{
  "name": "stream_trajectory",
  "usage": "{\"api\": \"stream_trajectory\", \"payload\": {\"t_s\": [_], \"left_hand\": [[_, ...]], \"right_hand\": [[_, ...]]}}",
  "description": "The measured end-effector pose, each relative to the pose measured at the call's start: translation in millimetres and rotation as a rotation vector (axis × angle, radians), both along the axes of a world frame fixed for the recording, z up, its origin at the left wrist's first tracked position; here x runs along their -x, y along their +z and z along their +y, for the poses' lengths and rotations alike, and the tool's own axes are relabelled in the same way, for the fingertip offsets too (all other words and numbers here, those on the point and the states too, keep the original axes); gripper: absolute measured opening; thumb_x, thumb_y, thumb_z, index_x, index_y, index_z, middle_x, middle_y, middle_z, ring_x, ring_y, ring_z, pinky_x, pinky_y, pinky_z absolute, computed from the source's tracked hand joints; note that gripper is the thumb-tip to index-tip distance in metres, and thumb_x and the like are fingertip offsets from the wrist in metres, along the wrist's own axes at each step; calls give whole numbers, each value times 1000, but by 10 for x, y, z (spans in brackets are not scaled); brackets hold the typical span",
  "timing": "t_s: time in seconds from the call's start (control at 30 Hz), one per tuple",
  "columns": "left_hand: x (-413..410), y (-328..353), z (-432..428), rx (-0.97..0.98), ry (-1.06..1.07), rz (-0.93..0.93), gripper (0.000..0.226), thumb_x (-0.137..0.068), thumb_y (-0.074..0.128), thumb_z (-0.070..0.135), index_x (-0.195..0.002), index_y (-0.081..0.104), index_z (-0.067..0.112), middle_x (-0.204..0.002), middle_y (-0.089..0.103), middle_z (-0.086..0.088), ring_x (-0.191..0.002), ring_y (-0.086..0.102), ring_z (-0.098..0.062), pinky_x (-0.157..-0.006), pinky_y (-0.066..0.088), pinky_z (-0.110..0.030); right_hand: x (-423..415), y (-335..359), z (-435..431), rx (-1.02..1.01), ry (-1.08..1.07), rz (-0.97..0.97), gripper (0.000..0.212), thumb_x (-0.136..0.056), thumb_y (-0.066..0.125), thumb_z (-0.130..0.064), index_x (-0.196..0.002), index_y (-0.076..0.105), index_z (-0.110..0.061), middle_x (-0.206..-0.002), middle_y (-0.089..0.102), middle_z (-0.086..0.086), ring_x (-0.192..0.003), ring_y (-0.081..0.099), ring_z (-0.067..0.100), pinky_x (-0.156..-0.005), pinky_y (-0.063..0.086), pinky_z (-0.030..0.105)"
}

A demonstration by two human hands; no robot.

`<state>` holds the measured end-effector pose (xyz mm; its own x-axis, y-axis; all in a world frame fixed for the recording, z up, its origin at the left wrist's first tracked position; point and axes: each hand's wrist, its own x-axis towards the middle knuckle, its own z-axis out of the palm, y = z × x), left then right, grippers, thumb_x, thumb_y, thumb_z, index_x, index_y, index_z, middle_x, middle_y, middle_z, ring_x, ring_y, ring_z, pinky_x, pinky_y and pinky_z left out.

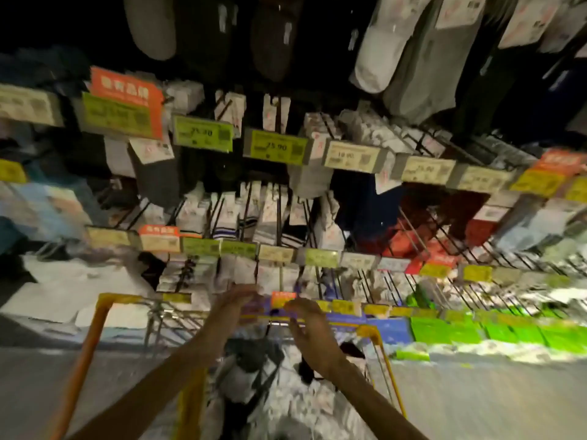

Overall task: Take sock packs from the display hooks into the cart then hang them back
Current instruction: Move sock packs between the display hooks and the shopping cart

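Observation:
The whole view is motion-blurred. Both my arms stretch forward over a yellow and orange wire cart (104,312). My left hand (235,308) reaches with straight fingers up to the white sock packs (241,271) hanging on the lowest hooks; whether it touches them is hidden by the blur. My right hand (313,331) hovers beside it above the cart's far rim, fingers relaxed and thumb apart, holding nothing I can make out. Dark and white sock packs (251,373) lie in the cart below my hands.
Rows of hooks with sock packs and yellow and green price tags (274,147) fill the display above. Green boxes (444,331) line the bottom shelf at the right. Grey floor (476,401) lies on both sides of the cart.

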<state>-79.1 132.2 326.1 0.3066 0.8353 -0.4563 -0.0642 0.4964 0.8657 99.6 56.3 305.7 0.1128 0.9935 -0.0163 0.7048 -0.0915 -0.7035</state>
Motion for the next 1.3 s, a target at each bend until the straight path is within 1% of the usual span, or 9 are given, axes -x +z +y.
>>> {"api": "stream_trajectory", "payload": {"t_s": [0.07,0.2,0.27,0.37,0.6,0.8,1.1,1.2,1.3], "left_hand": [[-48,-94,-203,17,-53,85,20,-100,47,6,-99,66,11,-76,74,3,-65,71,-13,-61,55,-24],[-116,-282,-605,124,-56,146,25,-100,46,4,-91,66,16,-72,72,0,-66,68,-18,-63,51,-26],[-172,-328,-803,132,-50,176,25,-101,46,4,-90,66,15,-70,71,0,-63,68,-16,-61,51,-25],[-263,-486,-1056,157,-49,249,22,-100,47,3,-96,66,12,-79,70,-5,-75,66,-23,-69,49,-31],[-586,-1205,-1641,254,-24,337,19,-101,48,9,-105,67,9,-100,69,-18,-83,69,-26,-86,53,-40],[-833,-2183,-1969,350,-26,370,23,-102,44,7,-98,63,21,-90,67,-6,-62,69,-12,-66,51,-27],[-992,-3681,-2167,455,-162,470,26,-96,52,-3,-82,56,19,-75,57,-5,-41,57,-1,-43,47,-17],[-1048,-4157,-2088,444,-240,503,29,-97,49,-4,-85,54,22,-86,59,-8,-49,62,1,-49,52,-16],[-1105,-4605,-2105,321,-356,605,19,-93,58,3,-108,63,15,-112,65,-8,-91,69,-19,-80,59,-34]], "right_hand": [[-41,-100,-236,24,-6,-3,27,-89,51,-13,-105,70,-3,-109,67,16,-106,55,25,-91,44,36],[-192,-410,-654,147,10,7,59,-88,31,-46,-115,67,-8,-116,64,12,-110,56,28,-94,43,32],[-290,-606,-817,272,5,37,41,-94,41,-34,-118,64,-11,-117,60,11,-113,57,29,-97,44,36],[-503,-949,-1029,334,16,-3,27,-95,51,-13,-119,64,-15,-118,61,8,-114,56,24,-92,39,23],[-913,-1618,-1561,422,79,14,35,-93,46,-22,-119,63,-4,-125,58,16,-120,50,28,-90,27,16],[-1171,-2340,-1932,615,140,-41,35,-93,53,-7,-127,58,-2,-128,58,20,-122,51,35,-102,36,36],[-1519,-3687,-1597,889,145,-101,45,-90,60,-9,-134,51,-7,-138,52,16,-120,54,29,-91,41,29],[-1725,-4193,-1406,903,177,-222,56,-88,63,-10,-140,44,-6,-140,48,19,-125,49,32,-92,41,30],[-1817,-4639,-1341,874,217,-350,72,-84,68,-10,-146,31,-6,-145,35,23,-129,42,37,-98,42,38]]}}
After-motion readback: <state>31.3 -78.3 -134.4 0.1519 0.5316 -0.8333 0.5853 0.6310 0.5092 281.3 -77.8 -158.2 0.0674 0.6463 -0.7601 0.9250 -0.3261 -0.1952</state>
